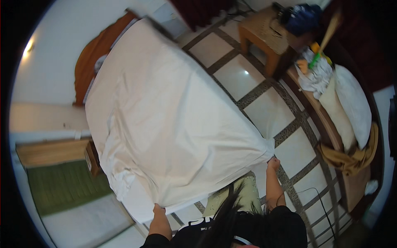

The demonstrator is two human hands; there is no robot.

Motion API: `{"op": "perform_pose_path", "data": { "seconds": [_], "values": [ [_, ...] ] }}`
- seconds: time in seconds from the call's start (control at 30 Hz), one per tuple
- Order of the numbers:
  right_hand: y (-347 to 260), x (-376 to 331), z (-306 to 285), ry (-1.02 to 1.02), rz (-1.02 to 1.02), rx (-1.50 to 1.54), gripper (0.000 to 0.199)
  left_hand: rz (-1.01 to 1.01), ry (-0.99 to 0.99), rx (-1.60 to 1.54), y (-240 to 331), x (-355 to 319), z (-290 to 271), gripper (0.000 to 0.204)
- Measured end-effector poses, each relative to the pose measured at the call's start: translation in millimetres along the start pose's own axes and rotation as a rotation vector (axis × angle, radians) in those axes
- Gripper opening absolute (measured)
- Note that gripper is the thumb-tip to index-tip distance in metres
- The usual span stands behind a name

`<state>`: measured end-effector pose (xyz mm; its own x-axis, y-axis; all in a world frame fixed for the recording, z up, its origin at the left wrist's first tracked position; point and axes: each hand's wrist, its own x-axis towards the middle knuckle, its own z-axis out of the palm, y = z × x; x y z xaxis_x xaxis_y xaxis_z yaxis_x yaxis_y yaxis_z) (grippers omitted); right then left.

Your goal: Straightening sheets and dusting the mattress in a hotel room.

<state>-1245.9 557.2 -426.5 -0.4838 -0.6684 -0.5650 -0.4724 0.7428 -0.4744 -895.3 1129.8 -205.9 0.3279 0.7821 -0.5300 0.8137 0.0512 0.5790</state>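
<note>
A cream bed sheet (pixel 178 107) lies spread over the bed, wrinkled along its left side and stretched toward me. My left hand (pixel 159 209) is closed on the sheet's near edge, close to the bed's near left corner. Farther right, my right hand (pixel 273 163) grips the near right part of the same sheet, pulling it into a point beyond the mattress. Between the two hands the sheet's edge runs in a taut slant. Under it, a white layer (pixel 142 208) shows at the near left corner. The fingertips of both hands are hidden in the cloth.
A wooden headboard (pixel 99 49) stands at the far end. To the right, a sofa (pixel 304 89) holds pillows (pixel 351 107), crumpled white cloth and a brown cloth (pixel 351 159). A wooden table (pixel 264 35) carries a dark blue bag (pixel 304 18). A second bed with a green cover (pixel 62 188) is at left.
</note>
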Motion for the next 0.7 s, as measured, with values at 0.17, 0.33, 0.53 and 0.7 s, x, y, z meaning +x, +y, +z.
{"op": "perform_pose_path", "data": {
  "seconds": [0.17, 0.33, 0.53, 0.7],
  "values": [
    [-17.5, -60.8, -4.6, 0.081, -0.266, -0.019, 0.015, -0.095, 0.017, -0.068, -48.6, 47.9, -30.9, 0.035],
    [-18.6, -158.4, 20.7, 0.016, -0.622, 0.101, 0.016, -0.164, -0.518, -0.177, -99.8, 104.6, -61.6, 0.030],
    [32.4, -330.0, 96.6, -0.566, -0.940, 0.053, 0.015, -0.040, -0.640, -0.079, -116.5, 135.6, -75.8, 0.029],
    [125.4, -490.3, 175.6, -1.107, -1.003, -0.051, 0.013, 0.012, -0.588, -0.293, -91.2, 175.1, -145.9, 0.022]
  ]
}}
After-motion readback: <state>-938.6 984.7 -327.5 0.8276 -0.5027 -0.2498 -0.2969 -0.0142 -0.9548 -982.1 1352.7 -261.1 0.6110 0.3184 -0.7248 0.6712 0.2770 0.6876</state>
